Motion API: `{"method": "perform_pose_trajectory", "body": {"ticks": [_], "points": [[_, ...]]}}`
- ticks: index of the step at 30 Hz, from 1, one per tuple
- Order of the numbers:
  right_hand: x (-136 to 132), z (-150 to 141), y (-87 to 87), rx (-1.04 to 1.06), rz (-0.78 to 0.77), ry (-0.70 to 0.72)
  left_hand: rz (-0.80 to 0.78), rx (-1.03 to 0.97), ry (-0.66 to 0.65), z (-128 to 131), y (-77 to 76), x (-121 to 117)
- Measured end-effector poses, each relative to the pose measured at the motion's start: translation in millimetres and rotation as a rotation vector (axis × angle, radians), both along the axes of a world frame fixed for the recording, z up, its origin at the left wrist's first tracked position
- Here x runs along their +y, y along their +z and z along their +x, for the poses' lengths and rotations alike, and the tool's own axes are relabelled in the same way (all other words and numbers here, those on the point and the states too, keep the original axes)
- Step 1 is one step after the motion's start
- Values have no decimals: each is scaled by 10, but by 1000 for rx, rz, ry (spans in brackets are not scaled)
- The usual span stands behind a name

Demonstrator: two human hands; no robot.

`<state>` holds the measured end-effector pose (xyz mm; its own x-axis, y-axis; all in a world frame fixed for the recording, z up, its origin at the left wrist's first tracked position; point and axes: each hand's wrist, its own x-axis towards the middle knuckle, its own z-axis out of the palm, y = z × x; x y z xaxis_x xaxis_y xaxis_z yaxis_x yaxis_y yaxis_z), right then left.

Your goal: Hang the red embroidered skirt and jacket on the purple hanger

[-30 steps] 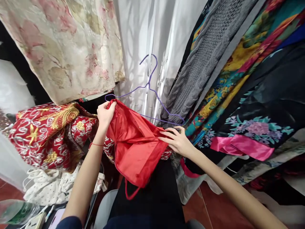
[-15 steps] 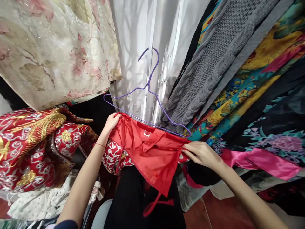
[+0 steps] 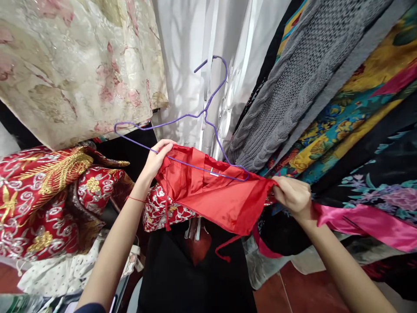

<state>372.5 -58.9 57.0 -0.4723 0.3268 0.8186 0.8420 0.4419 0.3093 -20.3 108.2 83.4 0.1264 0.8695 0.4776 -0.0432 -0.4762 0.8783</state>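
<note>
A red satin garment (image 3: pixel 215 195) is stretched out between my two hands in the middle of the view. My left hand (image 3: pixel 158 157) pinches its left edge together with the bottom wire of a purple wire hanger (image 3: pixel 208 117). My right hand (image 3: pixel 293 195) is closed on the garment's right edge. The hanger's right shoulder lies inside the garment's top opening; its left shoulder sticks out past my left hand, and its hook points up against white fabric.
Clothes hang close all around: a cream floral fabric (image 3: pixel 74 65) at upper left, white fabric (image 3: pixel 195 56) behind, a grey cable knit (image 3: pixel 293 82) and colourful floral prints (image 3: pixel 358 108) at right. Red and gold embroidered cloth (image 3: pixel 48 191) is piled at left. Red floor (image 3: pixel 293 287) shows below.
The garment went from bunched to spread wide between my hands. The hanger tilted and shifted left, its right shoulder now inside the garment. My right hand moved right and closed on the edge.
</note>
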Motion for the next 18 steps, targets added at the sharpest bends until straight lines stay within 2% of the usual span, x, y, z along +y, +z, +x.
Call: {"method": "perform_pose_trajectory", "body": {"ticks": [5, 10, 14, 18], "points": [[80, 135, 103, 140, 111, -149, -149, 41, -168, 69, -207, -65], [240, 47, 432, 188, 155, -238, -259, 66, -293, 232, -297, -249], [492, -116, 751, 237, 157, -188, -348, 81, -362, 180, -309, -410], [696, -103, 922, 312, 100, -76, -366, 160, -408, 70, -272, -466]]}}
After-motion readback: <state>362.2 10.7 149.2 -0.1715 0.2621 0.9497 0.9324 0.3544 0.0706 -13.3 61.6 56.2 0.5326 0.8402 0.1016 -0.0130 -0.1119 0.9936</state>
